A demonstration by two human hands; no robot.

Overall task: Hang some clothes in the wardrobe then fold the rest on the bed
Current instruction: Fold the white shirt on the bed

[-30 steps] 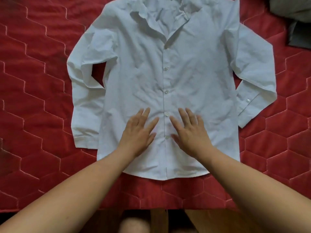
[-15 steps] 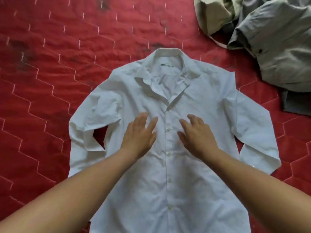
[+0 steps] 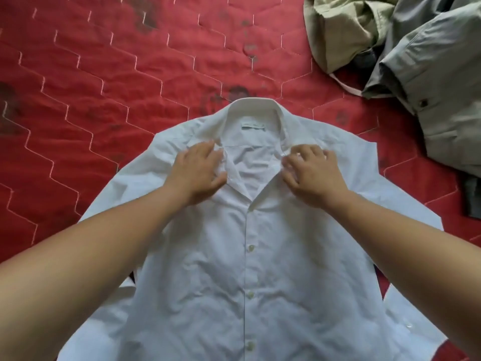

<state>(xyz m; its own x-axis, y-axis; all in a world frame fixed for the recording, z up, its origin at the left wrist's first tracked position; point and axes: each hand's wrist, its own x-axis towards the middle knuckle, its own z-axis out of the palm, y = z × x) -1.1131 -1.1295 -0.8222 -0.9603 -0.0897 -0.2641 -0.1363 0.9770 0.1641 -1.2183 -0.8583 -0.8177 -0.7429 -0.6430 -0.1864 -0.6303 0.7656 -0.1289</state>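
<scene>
2 white shirt (image 3: 286,282) collar flaps pinched in left hand (image 3: 197,173), right hand (image 3: 312,175) fingers (image 3: 315,152).

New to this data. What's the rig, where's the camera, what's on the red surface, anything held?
No machine here: these are a person's two bare arms, filmed by one wide-angle camera worn on their head, looking down. A white button-up shirt lies front up on a red quilted bedcover. The left hand and right hand curl their fingers on either side of its collar. A heap of khaki and grey clothes lies untouched at the upper right.
</scene>
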